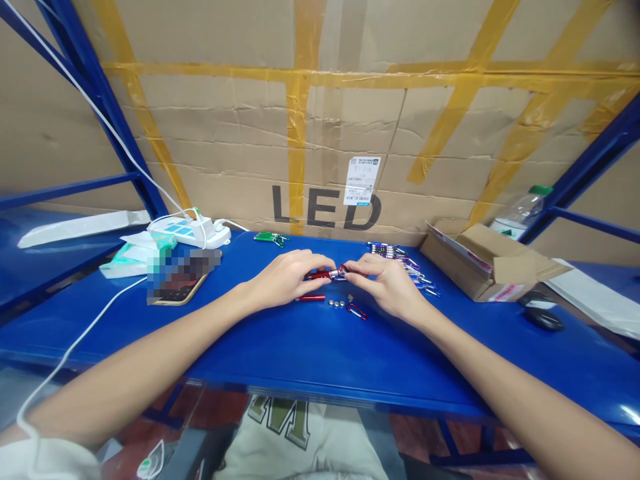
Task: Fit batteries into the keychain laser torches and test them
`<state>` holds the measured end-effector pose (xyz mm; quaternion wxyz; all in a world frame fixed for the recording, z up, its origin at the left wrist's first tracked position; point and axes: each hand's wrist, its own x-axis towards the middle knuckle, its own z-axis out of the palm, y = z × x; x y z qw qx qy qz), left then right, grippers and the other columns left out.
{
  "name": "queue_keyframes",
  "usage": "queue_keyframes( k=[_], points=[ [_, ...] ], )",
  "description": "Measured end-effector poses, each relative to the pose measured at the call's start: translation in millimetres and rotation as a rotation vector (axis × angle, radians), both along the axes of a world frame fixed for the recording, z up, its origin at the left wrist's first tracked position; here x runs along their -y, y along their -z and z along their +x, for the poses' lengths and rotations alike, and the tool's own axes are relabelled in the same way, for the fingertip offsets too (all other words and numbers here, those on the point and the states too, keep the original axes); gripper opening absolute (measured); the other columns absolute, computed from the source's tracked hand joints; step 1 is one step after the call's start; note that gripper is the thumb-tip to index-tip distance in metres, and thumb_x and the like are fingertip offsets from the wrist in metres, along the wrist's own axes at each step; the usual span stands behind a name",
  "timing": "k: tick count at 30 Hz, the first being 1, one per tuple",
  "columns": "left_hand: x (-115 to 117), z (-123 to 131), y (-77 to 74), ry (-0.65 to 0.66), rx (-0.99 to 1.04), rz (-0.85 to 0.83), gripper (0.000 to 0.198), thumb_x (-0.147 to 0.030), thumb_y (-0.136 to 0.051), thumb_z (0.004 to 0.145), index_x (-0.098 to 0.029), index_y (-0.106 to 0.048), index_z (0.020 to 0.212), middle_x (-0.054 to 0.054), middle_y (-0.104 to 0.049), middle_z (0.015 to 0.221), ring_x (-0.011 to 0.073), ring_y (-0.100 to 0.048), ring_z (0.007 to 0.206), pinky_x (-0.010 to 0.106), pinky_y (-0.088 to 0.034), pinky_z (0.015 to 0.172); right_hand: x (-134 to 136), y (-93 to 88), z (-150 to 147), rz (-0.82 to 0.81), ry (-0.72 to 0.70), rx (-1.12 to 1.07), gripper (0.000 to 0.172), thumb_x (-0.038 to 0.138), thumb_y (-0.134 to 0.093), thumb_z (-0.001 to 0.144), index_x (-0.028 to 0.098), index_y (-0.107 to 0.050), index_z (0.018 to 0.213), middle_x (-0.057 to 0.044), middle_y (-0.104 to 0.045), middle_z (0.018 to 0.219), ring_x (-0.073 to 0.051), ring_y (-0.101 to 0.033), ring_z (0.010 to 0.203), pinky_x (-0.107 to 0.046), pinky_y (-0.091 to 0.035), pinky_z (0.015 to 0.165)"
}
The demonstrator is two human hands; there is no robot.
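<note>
Above the blue table, my left hand [295, 277] is closed around a slim red flashlight body [320, 274] with a silver end pointing right. At that end, the fingertips of my right hand [383, 280] pinch a small red part [343, 269], mostly covered by the fingers. Whether the two pieces touch, I cannot tell. A second red tube [313, 298] lies just below my left hand. To its right sit several small silver button cells [337, 304]. A red carabiner [357, 311] rests below my right hand.
Green carabiner pieces [271, 238] lie at the back. Several coloured flashlights [386, 251] and blue clips [425, 285] are behind my right hand. An open cardboard box [480, 260], bottle [525, 210] and black mouse [544, 319] stand right; a phone [187, 283] and power strip [187, 230], left.
</note>
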<state>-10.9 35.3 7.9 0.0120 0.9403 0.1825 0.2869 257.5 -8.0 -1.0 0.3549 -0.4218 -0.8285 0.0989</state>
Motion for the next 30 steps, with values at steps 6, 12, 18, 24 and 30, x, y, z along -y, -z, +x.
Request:
queue_keyframes(
  k=[6,12,18,24,30],
  points=[
    [-2,-1,-0.5,0.014,0.014,-0.003,0.024,-0.033,-0.063,0.109,-0.021,-0.070,0.128,0.007,-0.079,0.125,0.0220,-0.069,0.099,0.035,-0.054,0.090,2,-0.8,-2,-0.071,0.025,-0.063,0.027,0.036,-0.065,0.103,0.024,-0.087,0.112,-0.007,-0.080,0.098,-0.026,-0.070,0.091,-0.042,-0.053,0.088],
    [2,1,0.2,0.020,-0.019,0.030,0.023,-0.035,-0.061,0.111,-0.021,-0.072,0.124,0.005,-0.080,0.112,0.0207,-0.068,0.091,0.034,-0.050,0.086,1,1.2,-6,-0.183,0.043,-0.224,0.032,0.043,-0.070,0.099,0.023,-0.087,0.115,-0.007,-0.081,0.099,-0.026,-0.072,0.090,-0.040,-0.055,0.085],
    [4,2,-2.9,-0.027,-0.048,0.092,0.026,-0.037,-0.056,0.113,-0.021,-0.074,0.123,0.006,-0.081,0.114,0.0219,-0.072,0.096,0.036,-0.051,0.090,-6,3.2,2,-0.058,0.120,-0.047,0.027,0.034,-0.066,0.102,0.022,-0.086,0.115,-0.009,-0.081,0.102,-0.027,-0.073,0.094,-0.039,-0.054,0.087],
    [-5,0,-0.2,-0.228,-0.042,0.051,0.029,-0.038,-0.054,0.113,-0.021,-0.074,0.126,0.007,-0.081,0.122,0.0271,-0.075,0.108,0.041,-0.056,0.095,-11,10.8,12,-0.029,0.090,0.312,0.028,0.027,-0.061,0.107,0.024,-0.083,0.124,-0.011,-0.080,0.107,-0.028,-0.072,0.098,-0.040,-0.054,0.090],
    [-7,0,2.0,-0.247,-0.104,-0.035,0.029,-0.039,-0.054,0.113,-0.022,-0.074,0.123,0.007,-0.080,0.123,0.0264,-0.075,0.111,0.038,-0.057,0.094,-10,11.6,13,-0.025,0.036,0.395,0.029,0.023,-0.063,0.106,0.025,-0.082,0.127,-0.010,-0.079,0.110,-0.027,-0.072,0.097,-0.038,-0.053,0.088]
  ],
)
